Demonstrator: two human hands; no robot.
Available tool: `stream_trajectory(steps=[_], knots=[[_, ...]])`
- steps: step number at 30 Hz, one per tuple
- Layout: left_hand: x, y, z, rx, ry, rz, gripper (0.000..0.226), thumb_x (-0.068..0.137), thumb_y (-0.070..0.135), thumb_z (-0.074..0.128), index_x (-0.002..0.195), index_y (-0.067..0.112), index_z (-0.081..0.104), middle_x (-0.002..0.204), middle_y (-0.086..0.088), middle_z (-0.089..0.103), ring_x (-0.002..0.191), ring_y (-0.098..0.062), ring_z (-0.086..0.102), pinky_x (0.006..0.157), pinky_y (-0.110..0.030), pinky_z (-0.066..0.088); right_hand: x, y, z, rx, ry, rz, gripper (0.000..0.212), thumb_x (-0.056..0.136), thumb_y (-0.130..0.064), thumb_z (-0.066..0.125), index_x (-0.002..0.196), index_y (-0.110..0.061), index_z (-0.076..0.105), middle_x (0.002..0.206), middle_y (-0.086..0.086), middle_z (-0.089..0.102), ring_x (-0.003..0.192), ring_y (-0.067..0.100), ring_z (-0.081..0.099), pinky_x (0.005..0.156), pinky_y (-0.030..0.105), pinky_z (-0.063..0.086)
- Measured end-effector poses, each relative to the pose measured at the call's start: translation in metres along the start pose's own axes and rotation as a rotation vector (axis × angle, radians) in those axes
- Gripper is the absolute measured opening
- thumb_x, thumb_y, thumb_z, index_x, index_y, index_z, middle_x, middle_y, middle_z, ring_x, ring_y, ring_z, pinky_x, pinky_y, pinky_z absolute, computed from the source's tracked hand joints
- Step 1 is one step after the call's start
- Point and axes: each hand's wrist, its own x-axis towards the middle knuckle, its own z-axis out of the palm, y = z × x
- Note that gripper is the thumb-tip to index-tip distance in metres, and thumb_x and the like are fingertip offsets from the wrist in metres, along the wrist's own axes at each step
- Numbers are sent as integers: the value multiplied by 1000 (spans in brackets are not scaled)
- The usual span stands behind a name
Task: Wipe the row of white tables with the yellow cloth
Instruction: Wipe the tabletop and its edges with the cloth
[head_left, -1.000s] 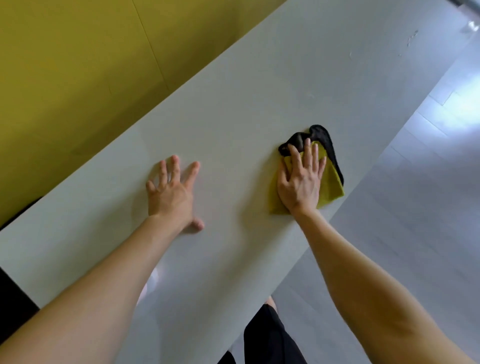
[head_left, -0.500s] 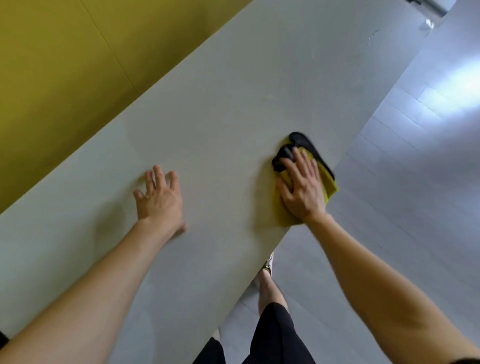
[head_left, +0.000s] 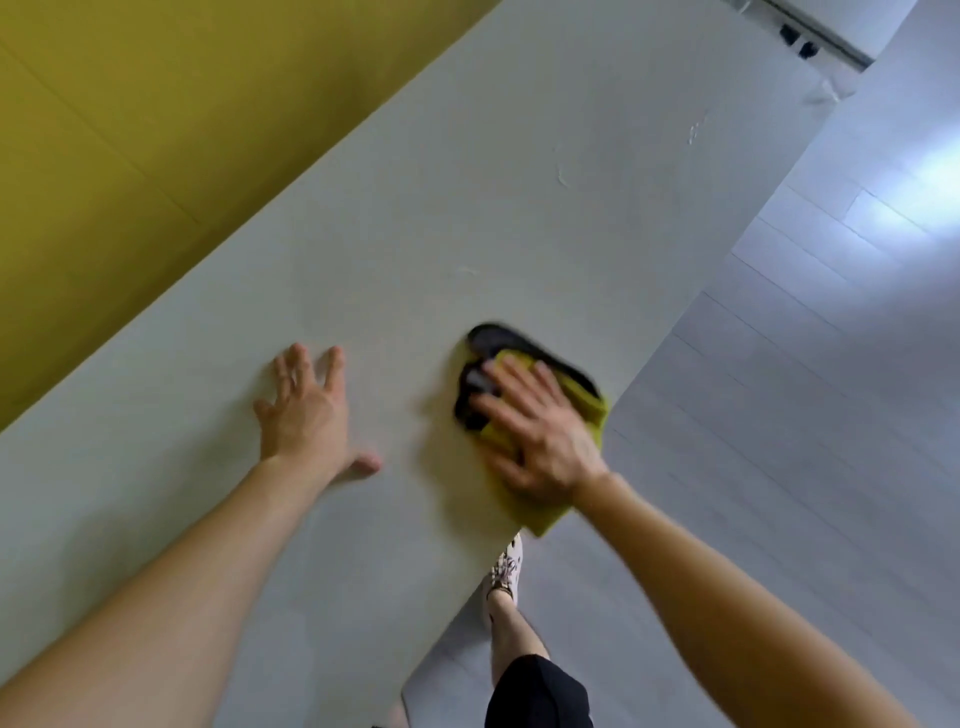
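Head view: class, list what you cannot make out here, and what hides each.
In the head view:
Cloth: its middle lies under the right hand; its edges are motion-blurred.
Table: cut off by the top, left and bottom edges, so no row shows.
Dark fittings, top right: too small and blurred to identify.

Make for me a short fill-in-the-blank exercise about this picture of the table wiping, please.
1. The right hand presses the cloth, yellow with a ____ side, onto the white table.
2. The left hand lies flat on the table and holds ____.
3. The wall beyond the table is coloured ____.
Missing words: black; nothing; yellow.
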Motion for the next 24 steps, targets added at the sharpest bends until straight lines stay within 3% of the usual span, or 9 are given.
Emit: stream_trajectory(steps=[4,6,8,11,13,17,19,21,24], knots=[[-1,-9,5,35,21,11,162,58,81,91,173,31,-12,182,-11,-14,169,-32,-8,130,-56,30,64,104,-48,-90,103,376,70,102,-62,51,164,-27,45,181,3,19,169,25,8,135,60,9],[-1,-8,4,34,21,11,163,58,80,91,173,31,-13,182,-11,-14,169,-32,-7,130,-56,30,89,103,-48,-87,128,520,72,100,-62,49,164,-29,43,182,4,16,170,26,4,135,61,4],[-2,-6,3,29,20,9,164,57,80,91,173,31,-14,182,-11,-15,169,-32,-8,130,-56,31,92,60,-32,-86,131,543,76,98,-61,51,165,-27,41,182,9,12,169,32,1,133,66,1],[-3,-6,3,19,30,9,164,57,80,92,173,31,-13,182,-11,-14,169,-33,-6,128,-55,33,57,-35,7,-23,-17,111,78,98,-60,57,164,-22,44,181,17,13,168,43,1,128,75,9],[-3,-7,3,13,38,19,164,56,79,92,173,31,-12,182,-11,-14,169,-33,-6,127,-56,35,40,-64,21,-30,-173,-195,77,101,-62,55,166,-25,41,181,16,9,168,42,-1,130,72,8],[-4,-6,1,14,41,19,162,60,78,92,173,30,-15,181,-11,-17,169,-32,-8,128,-53,34,88,-5,9,-39,-207,-496,74,102,-63,58,165,-28,44,181,9,19,169,34,8,135,61,7],[-5,-6,1,17,38,32,161,61,80,90,172,31,-17,181,-11,-18,170,-31,-9,128,-52,33,141,39,-6,-45,-106,-355,74,100,-60,62,163,-26,47,179,7,26,168,33,16,134,62,12],[-6,-8,2,23,52,34,162,60,82,88,172,32,-18,181,-11,-18,170,-30,-8,128,-51,33,198,66,-23,-68,0,-69,73,100,-63,59,162,-27,47,178,6,29,168,32,18,132,64,15],[-5,-11,2,20,80,44,162,57,86,86,172,33,-15,182,-11,-14,170,-30,-5,127,-51,34,241,64,-27,-116,33,187,76,98,-65,51,163,-27,44,179,7,27,168,32,12,134,62,8]])
